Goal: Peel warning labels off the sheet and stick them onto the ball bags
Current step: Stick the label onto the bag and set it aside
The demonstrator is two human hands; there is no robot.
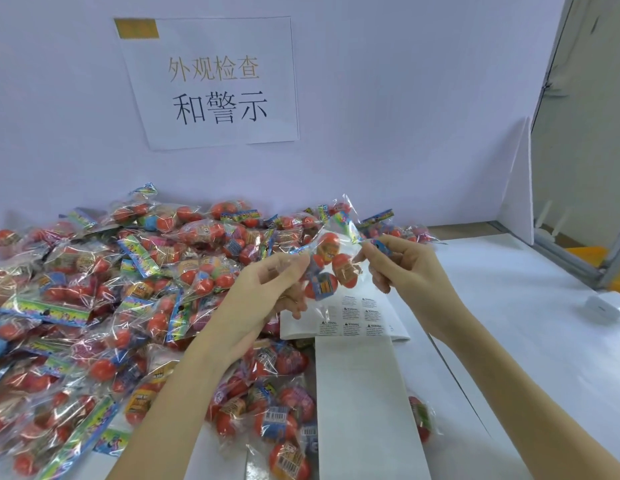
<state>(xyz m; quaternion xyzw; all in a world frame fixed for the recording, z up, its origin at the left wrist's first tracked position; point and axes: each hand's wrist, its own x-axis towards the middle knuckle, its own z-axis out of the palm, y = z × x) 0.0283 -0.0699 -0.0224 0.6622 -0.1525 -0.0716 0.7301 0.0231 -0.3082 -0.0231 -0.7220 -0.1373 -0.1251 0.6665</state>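
A clear ball bag [331, 261] with orange balls hangs in the air between both hands, above the label sheet. My left hand [267, 289] pinches the bag's left side. My right hand [402, 265] pinches its colourful header at the upper right. The white label sheet [353, 320] lies on the table just below, with rows of small printed warning labels near its far end. A long bare strip of backing paper [364, 403] runs from it toward me.
A big heap of ball bags [111, 289] covers the table's left half and reaches under my left arm. One bag [421, 417] lies right of the backing strip. A small white device [606, 308] sits at the right. A wall sign [211, 81] hangs behind.
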